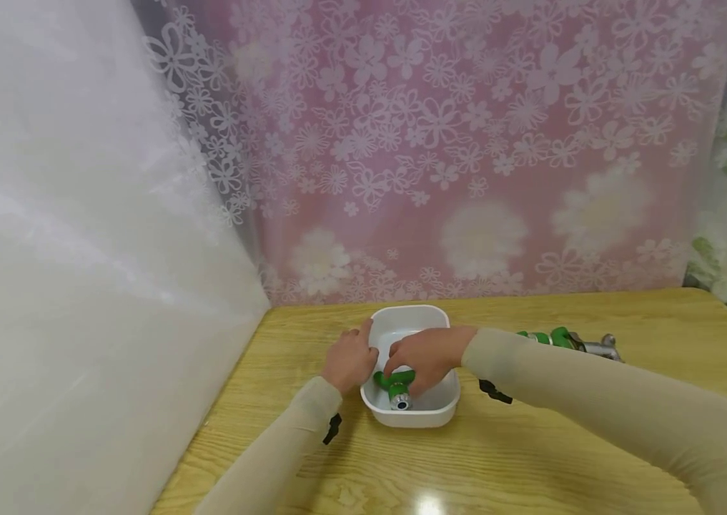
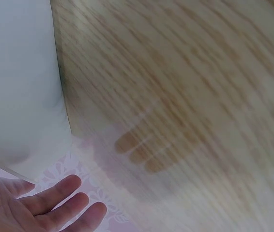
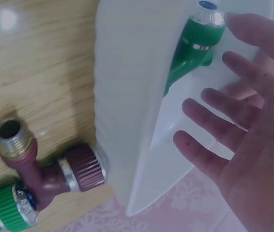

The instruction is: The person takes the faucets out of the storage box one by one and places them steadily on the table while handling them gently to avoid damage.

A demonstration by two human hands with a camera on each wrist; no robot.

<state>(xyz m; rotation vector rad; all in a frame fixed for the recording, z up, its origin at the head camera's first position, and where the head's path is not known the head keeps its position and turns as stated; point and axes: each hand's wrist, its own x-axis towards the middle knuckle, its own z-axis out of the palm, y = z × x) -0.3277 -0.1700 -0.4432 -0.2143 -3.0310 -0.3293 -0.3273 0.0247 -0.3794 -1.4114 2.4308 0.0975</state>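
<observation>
A green pipe fitting with a chrome collar (image 1: pixel 397 386) lies in a white plastic tub (image 1: pixel 411 420); it looks like a tap body. My right hand (image 1: pixel 427 356) reaches into the tub over that fitting. In the right wrist view, the right hand (image 3: pixel 253 106) has its fingers spread and extended, its thumb tip close beside the fitting's chrome end (image 3: pixel 207 17). Whether the thumb touches it is unclear. My left hand (image 1: pixel 349 359) rests against the tub's left rim. Its fingers extend loosely past the tub's outer wall (image 2: pixel 21 87) in the left wrist view.
On the wooden table (image 1: pixel 505 465), right of the tub, lie more fittings, partly behind the right sleeve: green ones (image 1: pixel 559 337), a metal-ended one (image 1: pixel 601 348) and a maroon branched one (image 3: pixel 45 181). A floral curtain (image 1: pixel 466 179) hangs behind, a white sheet (image 1: pixel 80 286) at left.
</observation>
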